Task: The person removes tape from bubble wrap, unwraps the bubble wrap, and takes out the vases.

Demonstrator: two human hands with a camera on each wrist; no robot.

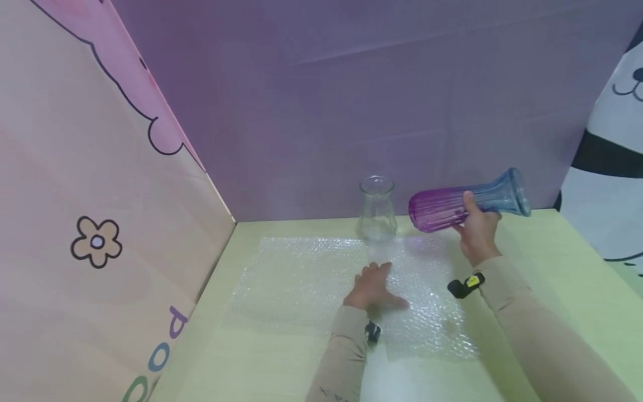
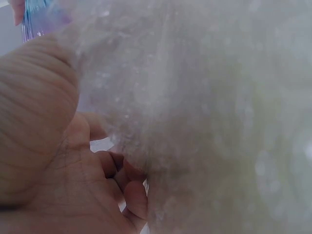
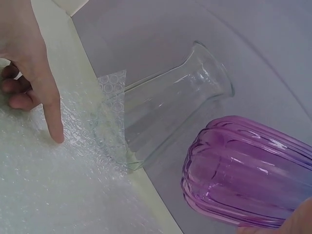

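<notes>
My right hand (image 1: 479,231) grips a ribbed glass vase (image 1: 442,209) around its middle. The vase lies tilted sideways in the air, its purple base to the left and its blue flared mouth to the right. Over the bubble wrap (image 1: 301,268), spread flat on the table, my left hand (image 1: 374,287) rests with fingers spread. In the left wrist view, blurred wrap (image 2: 219,122) covers part of the fingers (image 2: 136,197). A clear glass vase (image 1: 377,209) stands upright at the wrap's far edge, beyond the left hand; in the right wrist view, wrap overlaps its lower part.
The pale yellow table (image 1: 201,357) ends at a purple backdrop (image 1: 326,111). A printed panel with a flower (image 1: 97,242) stands at the left. Another panel with a panda-like drawing (image 1: 598,184) is at the right.
</notes>
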